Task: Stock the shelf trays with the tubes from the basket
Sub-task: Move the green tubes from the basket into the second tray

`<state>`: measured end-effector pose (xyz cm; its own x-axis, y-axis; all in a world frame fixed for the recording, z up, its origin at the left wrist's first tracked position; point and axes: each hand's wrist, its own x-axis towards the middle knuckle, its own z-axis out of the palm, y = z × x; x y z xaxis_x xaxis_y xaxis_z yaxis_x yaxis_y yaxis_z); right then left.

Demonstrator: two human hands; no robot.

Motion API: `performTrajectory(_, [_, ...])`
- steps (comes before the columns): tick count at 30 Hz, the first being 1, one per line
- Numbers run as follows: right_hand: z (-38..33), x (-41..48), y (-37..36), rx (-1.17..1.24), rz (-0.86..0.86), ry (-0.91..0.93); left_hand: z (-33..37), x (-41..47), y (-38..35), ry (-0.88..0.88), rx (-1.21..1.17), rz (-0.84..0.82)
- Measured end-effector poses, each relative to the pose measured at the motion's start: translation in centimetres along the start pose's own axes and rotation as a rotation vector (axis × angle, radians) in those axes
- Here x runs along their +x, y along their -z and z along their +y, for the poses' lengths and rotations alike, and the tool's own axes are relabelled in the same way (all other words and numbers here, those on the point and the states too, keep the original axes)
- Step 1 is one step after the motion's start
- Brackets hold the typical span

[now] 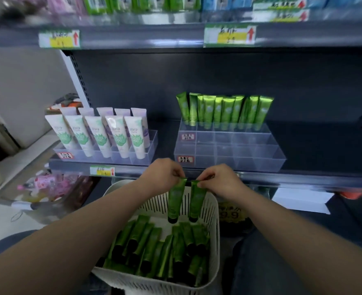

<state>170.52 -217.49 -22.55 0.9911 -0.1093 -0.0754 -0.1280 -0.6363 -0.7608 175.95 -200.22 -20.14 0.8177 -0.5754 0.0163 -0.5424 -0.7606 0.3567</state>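
A white slotted basket (215, 226) sits low in the middle, holding several green tubes (154, 250) with black caps. My left hand (162, 173) pinches the crimped top of one green tube (175, 201), which hangs cap down above the basket. My right hand (218, 180) pinches a second green tube (197, 201) the same way, right beside the first. On the shelf behind, a clear divided tray (229, 150) has a back row of upright green tubes (224, 109); its front compartments hold nothing.
A second clear tray (150, 145) at left holds white tubes (97, 135) with green and purple prints. The shelf's front rail (303, 179) carries price tags. Pink packaged goods (48, 186) lie lower left. An upper shelf (154, 37) overhangs.
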Motion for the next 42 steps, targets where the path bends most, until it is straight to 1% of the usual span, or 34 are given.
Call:
performTrajectory(10, [0.1,-0.5,6.1,0.080,0.073,-0.009,4.4,3.2,2.4,-0.059,-0.041,0.099])
performTrajectory(20, [-3.1,2.3,10.7,0.159,0.116,0.094,5.6,7.6,5.9,-0.079,-0.021,0.152])
performTrajectory(24, [-4.7,4.4,11.9,0.132,0.143,0.152,5.3,9.6,7.8,-0.077,0.008,0.182])
performTrajectory(32, [-6.6,9.1,12.4,0.215,0.189,0.214,4.1,13.3,10.5,-0.078,0.036,0.235])
performTrajectory(37, [-7.1,13.0,12.5,0.174,0.276,0.246,2.4,16.1,11.3,-0.041,-0.018,0.279])
performTrajectory(42, [-6.7,16.4,12.7,0.148,0.326,0.267,0.8,18.9,11.3,-0.007,-0.070,0.331])
